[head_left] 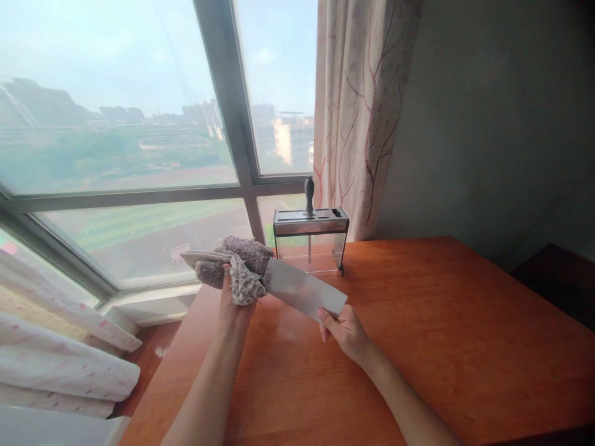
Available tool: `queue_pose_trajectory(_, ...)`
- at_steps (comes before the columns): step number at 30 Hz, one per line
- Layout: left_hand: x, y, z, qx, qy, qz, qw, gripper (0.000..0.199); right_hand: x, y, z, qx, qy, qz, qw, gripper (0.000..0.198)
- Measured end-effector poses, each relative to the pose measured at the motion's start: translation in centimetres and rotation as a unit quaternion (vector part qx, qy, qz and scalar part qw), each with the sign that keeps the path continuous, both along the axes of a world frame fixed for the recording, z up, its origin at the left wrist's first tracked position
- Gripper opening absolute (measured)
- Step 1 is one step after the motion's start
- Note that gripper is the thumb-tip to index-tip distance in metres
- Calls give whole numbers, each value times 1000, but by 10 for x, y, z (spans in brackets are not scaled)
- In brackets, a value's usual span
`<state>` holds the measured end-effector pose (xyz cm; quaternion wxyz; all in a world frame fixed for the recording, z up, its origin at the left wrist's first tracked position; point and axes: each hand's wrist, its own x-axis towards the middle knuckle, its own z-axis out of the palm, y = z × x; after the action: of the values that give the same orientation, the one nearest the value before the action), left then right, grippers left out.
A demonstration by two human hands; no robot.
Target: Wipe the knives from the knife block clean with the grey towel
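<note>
Flat metal blade (304, 287) above the desk (441, 328), toward its far-left corner. Left hand (236, 311) grips cloth (247, 282) at one end; right hand (349, 332) pinches the other. Presumably stiff, slick; best held by its faces.

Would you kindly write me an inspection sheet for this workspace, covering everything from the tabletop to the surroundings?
Surface: reddish-brown wooden table.
Job's things: grey fluffy cloth around part of a flat, blade-like piece; the covered part is hidden.
Clutter: nothing loose seen; a clear-sided stand holding a dark-handled rod is upright near the far edge.
Grippers: left hand grips the cloth; right hand pinches the piece's bare end between thumb and fingers.
Cables: nothing seen.
Surroundings: large window ahead, patterned curtain beside it, dim wall to the right.
</note>
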<state>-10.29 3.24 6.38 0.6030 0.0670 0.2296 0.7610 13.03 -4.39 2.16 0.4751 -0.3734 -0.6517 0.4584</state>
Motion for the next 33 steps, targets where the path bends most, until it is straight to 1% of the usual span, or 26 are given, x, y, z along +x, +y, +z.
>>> queue_pose_trajectory(3, 5, -3, 1, -5, 1, -18, 1000, 35, 0, 0, -1, 1, 6, -18, 1000, 60)
queue_pose_trajectory(6, 8, -5, 0, 12, 2, -22, 1000, 36, 1, -1, -1, -1, 12, -30, 999, 59)
queue_pose_trajectory(10, 12, -5, -2, 18, 0, -28, 999, 38, 1, 0, -3, -13, 19, -36, 999, 58)
queue_pose_trajectory(14, 17, -6, 2, 28, -2, -38, 999, 39, 1, 1, -7, -24, 28, -44, 998, 56)
queue_pose_trajectory(17, 23, -8, 4, 32, 5, -27, 999, 41, 0, 1, -7, -17, 23, -49, 998, 57)
queue_pose_trajectory(19, 31, -11, 2, 33, 12, -34, 999, 42, -2, 1, -8, -4, 13, -44, 999, 58)
queue_pose_trajectory(21, 42, -16, -2, 28, 23, -64, 997, 39, -5, 1, -10, 6, 5, -41, 999, 58)
queue_pose_trajectory(24, 61, -26, -12, 3, 61, -135, 989, 32, -9, 1, -14, 2, 0, -42, 999, 57)
queue_pose_trajectory(26, 72, -32, -18, -15, 94, -187, 978, 34, -8, 2, -15, -13, 7, -48, 999, 57)
queue_pose_trajectory(28, 79, -35, -22, -22, 117, -210, 970, 38, -6, 3, -12, -23, 17, -56, 998, 58)
queue_pose_trajectory(30, 79, -34, -23, -30, 124, -201, 971, 40, -3, 3, -8, -22, 15, -64, 998, 60)
queue_pose_trajectory(33, 73, -29, -20, -49, 121, -169, 977, 37, -1, 2, -3, -7, -11, -68, 998, 62)
